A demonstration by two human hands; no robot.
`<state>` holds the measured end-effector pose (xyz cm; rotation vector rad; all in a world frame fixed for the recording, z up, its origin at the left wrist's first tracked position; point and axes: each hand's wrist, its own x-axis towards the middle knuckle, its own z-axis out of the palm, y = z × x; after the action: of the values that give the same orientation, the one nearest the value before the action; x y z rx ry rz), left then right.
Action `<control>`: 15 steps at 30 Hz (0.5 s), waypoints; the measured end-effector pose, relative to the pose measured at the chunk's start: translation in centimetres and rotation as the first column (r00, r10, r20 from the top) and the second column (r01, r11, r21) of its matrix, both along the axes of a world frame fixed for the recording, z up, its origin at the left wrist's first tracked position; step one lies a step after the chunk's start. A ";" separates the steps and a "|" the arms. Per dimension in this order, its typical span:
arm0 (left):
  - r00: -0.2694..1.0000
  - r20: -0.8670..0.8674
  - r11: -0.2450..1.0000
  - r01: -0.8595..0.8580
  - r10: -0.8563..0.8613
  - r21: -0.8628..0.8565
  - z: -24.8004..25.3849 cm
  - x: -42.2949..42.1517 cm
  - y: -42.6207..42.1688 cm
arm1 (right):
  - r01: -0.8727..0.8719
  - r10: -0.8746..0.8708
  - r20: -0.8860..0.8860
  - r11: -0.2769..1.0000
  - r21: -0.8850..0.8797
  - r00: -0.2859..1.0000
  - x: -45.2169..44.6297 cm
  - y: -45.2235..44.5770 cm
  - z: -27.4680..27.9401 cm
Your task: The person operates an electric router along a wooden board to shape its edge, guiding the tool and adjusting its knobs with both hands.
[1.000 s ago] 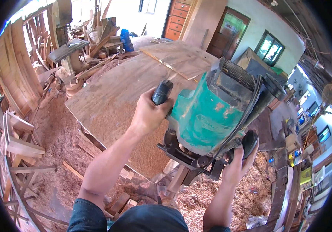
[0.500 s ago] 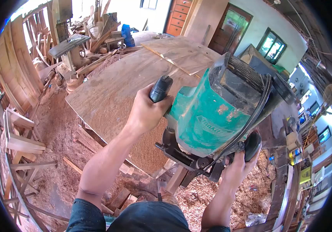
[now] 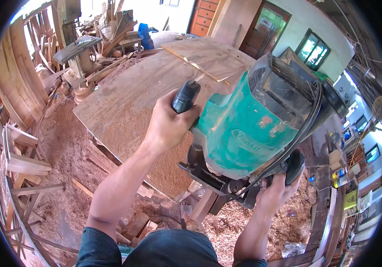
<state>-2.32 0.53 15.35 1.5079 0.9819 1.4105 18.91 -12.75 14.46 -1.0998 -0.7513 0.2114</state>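
A large green and black router (image 3: pixel 248 133) fills the middle right, its motor housing toward me and its black cord looping down the near side. My left hand (image 3: pixel 169 120) is wrapped round the black side handle on the left. Lower right, my right hand (image 3: pixel 277 193) grips the other black knob handle. Beneath the black base of the router a narrow wooden piece (image 3: pixel 203 205) shows; whether the bit touches it is hidden. Behind the router lies a big plywood sheet (image 3: pixel 124 107) covered with sawdust.
A thin wood strip (image 3: pixel 195 64) lies across the plywood. Wood shavings (image 3: pixel 240 229) and sawdust cover the floor. Stacked planks (image 3: pixel 19 75) and a wooden frame (image 3: pixel 26 155) stand at the left. A long workbench edge (image 3: pixel 329 222) runs along the right.
The router has tilted slightly and appears a little higher and farther right, with both hands still on its handles. The surroundings have shifted slightly in view.
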 end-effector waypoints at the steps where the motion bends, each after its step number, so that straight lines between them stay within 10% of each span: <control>1: 1.000 -0.003 1.000 -0.002 0.002 -0.005 0.0 0.1 0.0 | 0.003 -0.003 0.007 1.000 0.002 1.000 0.1 0.0 -0.1; 15: 1.000 0.025 1.000 -0.009 0.009 -0.016 0.2 0.8 0.7 | -0.036 0.036 0.009 0.999 0.034 0.999 1.2 1.3 -0.3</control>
<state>-1.54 1.25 15.56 1.4726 0.9841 1.4212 20.09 -11.47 14.15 -1.0556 -0.7799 0.2242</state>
